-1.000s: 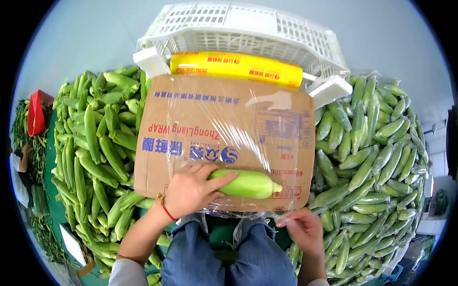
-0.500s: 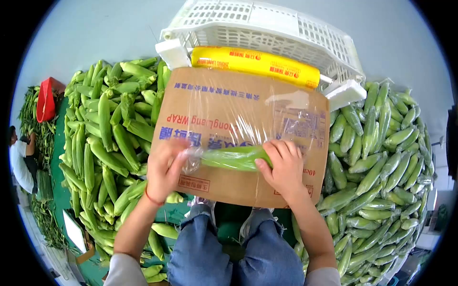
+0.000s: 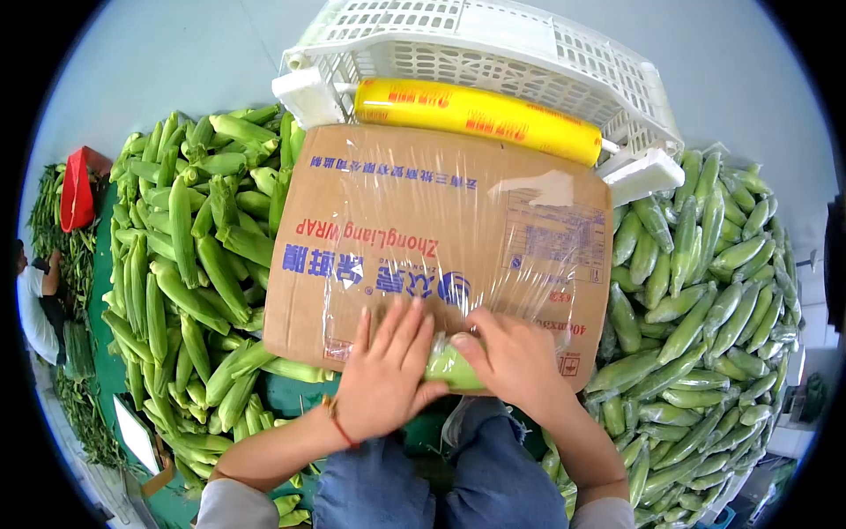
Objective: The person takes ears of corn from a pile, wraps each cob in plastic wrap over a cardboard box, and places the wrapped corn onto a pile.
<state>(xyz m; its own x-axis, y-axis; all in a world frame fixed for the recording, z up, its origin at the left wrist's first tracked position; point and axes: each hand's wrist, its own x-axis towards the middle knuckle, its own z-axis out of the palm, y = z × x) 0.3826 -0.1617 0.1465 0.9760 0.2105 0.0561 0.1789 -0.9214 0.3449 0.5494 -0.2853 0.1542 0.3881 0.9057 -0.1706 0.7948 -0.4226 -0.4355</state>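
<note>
An ear of corn in its green husk (image 3: 453,370) lies crosswise at the near edge of a cardboard box (image 3: 352,203) with clear plastic film stretched over it. My right hand (image 3: 522,360) is closed round the right part of the ear, its thumb on top. My left hand (image 3: 385,379) lies flat with fingers spread on the box, at the left end of the ear, which it partly covers. From a yellow film roll (image 3: 480,115) at the box's far side, the shiny film runs toward me.
Unwrapped corn ears (image 3: 189,264) are heaped on the left. Film-wrapped ears (image 3: 705,326) form a large pile on the right. Behind the roll stands a white plastic crate (image 3: 493,53). A red bag (image 3: 77,189) and another person (image 3: 37,300) are at far left.
The ear has come closer to me, to the near edge of the box. My left hand has gone from gripping the bunched film at its end to lying flat.
</note>
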